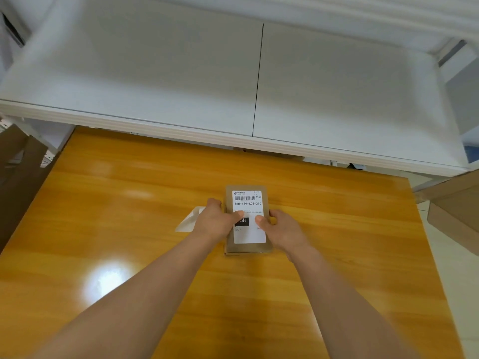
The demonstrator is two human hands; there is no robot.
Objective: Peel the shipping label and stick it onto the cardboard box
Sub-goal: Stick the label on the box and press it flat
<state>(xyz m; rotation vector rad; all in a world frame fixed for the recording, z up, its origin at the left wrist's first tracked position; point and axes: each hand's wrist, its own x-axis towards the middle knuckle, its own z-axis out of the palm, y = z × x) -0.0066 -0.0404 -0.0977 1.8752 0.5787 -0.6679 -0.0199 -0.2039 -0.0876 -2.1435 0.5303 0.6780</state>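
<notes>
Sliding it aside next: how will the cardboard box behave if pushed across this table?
The cardboard box looks flat and low, so it should slide, not tip. The table is glossy, so it likely moves easily. Gripped between the left hand and right hand, it looks small, so probably light.

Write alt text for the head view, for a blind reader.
The left hand and right hand grip a small cardboard box on an orange wooden table, thumbs pressing a white shipping label onto its top. A white backing sheet lies beside the left hand.

shipping label (249, 216) on cardboard box (267, 246), barcode, "15H-159-A03-210", black block "15H"
</notes>
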